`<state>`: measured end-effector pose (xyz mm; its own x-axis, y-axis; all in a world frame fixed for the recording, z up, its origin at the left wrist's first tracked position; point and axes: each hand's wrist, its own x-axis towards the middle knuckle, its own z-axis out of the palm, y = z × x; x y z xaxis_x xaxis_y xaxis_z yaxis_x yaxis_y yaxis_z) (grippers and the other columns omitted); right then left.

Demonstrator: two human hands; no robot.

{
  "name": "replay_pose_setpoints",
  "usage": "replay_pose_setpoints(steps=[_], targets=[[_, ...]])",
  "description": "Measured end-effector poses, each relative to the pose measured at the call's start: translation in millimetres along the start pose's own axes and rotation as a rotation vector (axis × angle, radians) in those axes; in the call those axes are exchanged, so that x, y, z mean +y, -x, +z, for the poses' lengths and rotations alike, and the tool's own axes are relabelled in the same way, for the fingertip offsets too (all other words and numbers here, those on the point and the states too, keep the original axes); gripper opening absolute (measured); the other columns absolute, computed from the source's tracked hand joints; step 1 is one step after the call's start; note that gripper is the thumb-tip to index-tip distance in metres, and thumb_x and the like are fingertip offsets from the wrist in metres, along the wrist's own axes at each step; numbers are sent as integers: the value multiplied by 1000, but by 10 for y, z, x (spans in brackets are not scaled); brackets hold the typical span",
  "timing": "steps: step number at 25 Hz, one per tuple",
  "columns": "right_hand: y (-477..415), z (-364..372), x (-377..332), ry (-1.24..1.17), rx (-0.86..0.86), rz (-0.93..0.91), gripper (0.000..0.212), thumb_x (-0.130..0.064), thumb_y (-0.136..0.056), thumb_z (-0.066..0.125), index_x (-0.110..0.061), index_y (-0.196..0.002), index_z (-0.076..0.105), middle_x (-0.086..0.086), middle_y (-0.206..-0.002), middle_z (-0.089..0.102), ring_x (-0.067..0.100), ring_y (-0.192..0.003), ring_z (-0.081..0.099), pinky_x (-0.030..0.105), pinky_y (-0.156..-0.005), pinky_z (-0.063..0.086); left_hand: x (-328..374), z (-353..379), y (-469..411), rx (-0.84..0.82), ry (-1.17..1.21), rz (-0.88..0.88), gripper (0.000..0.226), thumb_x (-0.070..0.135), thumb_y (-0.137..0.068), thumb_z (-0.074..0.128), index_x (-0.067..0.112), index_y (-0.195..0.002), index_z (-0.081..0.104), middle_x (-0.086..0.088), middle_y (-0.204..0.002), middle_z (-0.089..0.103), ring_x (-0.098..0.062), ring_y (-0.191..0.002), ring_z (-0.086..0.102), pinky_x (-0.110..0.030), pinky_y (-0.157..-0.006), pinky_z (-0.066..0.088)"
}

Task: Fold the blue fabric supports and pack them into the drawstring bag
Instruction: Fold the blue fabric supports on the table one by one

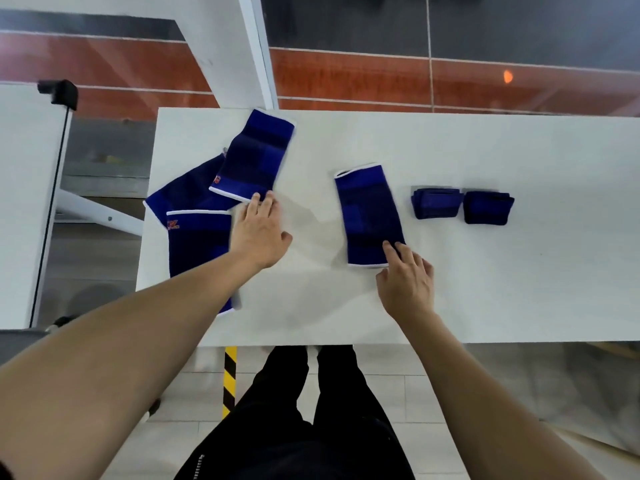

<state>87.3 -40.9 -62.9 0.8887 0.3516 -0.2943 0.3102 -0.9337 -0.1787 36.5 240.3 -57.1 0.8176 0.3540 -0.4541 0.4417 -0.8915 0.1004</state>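
Note:
A blue fabric support lies flat and unfolded in the middle of the white table. My right hand rests fingertips on its near right corner. My left hand is open, fingers touching the near edge of another unfolded support at the left. Two more unfolded supports lie there: one under my left forearm, one partly beneath the others. Two folded supports sit side by side at the right. No drawstring bag is in view.
The table's left edge runs just beside the left pile, and its near edge is right in front of my legs. A second white table with a black clamp stands to the left. Yellow-black floor tape runs below.

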Motion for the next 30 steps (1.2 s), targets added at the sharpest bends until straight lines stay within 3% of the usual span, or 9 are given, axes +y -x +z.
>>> replay_pose_setpoints(steps=[4,7,9,13,19,22,25,27,30], targets=[[-20,-55,97,-10,-21,48,60,-18,-95,53,-17,-153,40,7,-155,43,28,-140,42,43,-116,29,223,181,282,15,94,54,67,36,-92,49,7,-149,30,-15,-160,25,-33,-146,27,-41,-120,22],[-28,-84,144,-10,-38,31,60,-19,-96,52,-19,-154,37,6,-157,40,27,-142,39,42,-117,26,226,171,305,200,80,47,52,23,-88,54,13,-138,46,-19,-153,33,-39,-126,46,-43,-111,31],[-17,-87,147,-3,-40,24,61,-19,-96,53,-19,-155,37,6,-158,39,26,-143,38,41,-118,25,120,108,190,254,41,-53,58,18,-89,55,15,-145,40,-22,-159,26,-41,-134,38,-46,-115,28],[51,-23,141,-46,-63,-31,65,-20,-95,53,-23,-157,32,4,-164,31,21,-151,26,42,-123,17,-33,163,72,95,14,-96,71,24,-94,47,13,-158,17,-17,-166,15,-36,-151,16,-48,-123,16],[86,41,126,-66,-58,-70,67,-17,-95,52,-24,-158,30,3,-165,28,20,-152,23,44,-124,13,412,453,504,119,-20,26,77,30,-90,49,5,-157,19,-16,-164,22,-34,-151,20,-46,-124,13],[57,29,141,-75,-49,-79,65,-17,-96,51,-24,-157,31,3,-165,29,20,-152,23,44,-124,12,677,643,858,195,-18,111,65,22,-86,54,3,-147,41,-18,-143,48,-36,-136,41,-48,-121,24],[55,23,141,-84,-36,-81,65,-17,-96,51,-24,-157,31,3,-165,29,20,-152,23,44,-124,12,737,743,994,249,92,78,48,15,-79,67,11,-126,55,-8,-110,56,-28,-99,54,-43,-101,45],[52,8,125,-82,-56,-73,65,-18,-96,51,-24,-157,30,3,-165,28,20,-153,22,44,-124,11,703,681,944,275,154,8,43,15,-75,72,9,-116,59,-10,-106,55,-28,-84,52,-39,-80,49],[60,-7,84,-72,-13,-76,62,-18,-94,53,-21,-154,38,7,-161,35,24,-150,29,46,-123,17,667,525,783,311,210,1,15,9,-79,71,5,-92,63,-11,-101,57,-27,-76,52,-37,-69,48]])
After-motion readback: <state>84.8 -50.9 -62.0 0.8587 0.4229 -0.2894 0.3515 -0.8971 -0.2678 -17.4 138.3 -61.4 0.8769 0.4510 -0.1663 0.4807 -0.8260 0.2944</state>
